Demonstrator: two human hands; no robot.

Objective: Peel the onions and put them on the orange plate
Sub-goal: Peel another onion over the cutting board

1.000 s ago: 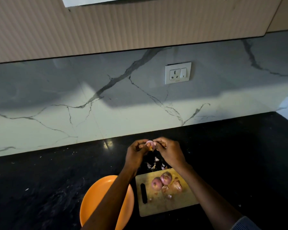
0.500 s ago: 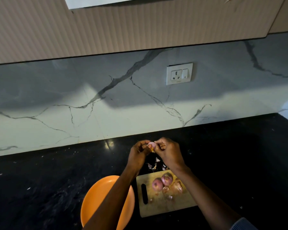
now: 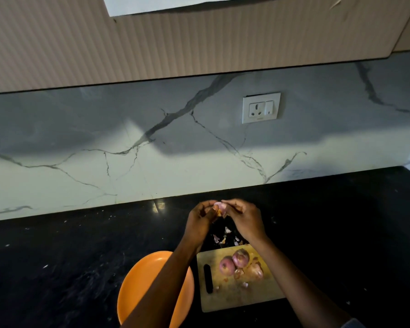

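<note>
A pale marble wall [image 3: 152, 176] with thin grey veins stands behind a glossy black stone worktop [image 3: 57, 268], under ribbed beige cabinets [image 3: 175, 43]; a white rectangular socket [image 3: 261, 107] sits in the marble. On the worktop a round, smooth orange plate [image 3: 137, 287] lies just left of a rectangular wooden cutting board [image 3: 242, 297] with a dark slot handle. Two rounded pink onions [image 3: 233, 262] rest touching each other on the board, beside papery brown skins [image 3: 255, 271]. More torn scraps of peel [image 3: 224, 237] lie on the worktop behind the board. Above them, the left hand [image 3: 200, 221] and right hand [image 3: 245, 218] meet, fingers curled, both pinching one small pale onion [image 3: 219, 207] held in the air.
</note>
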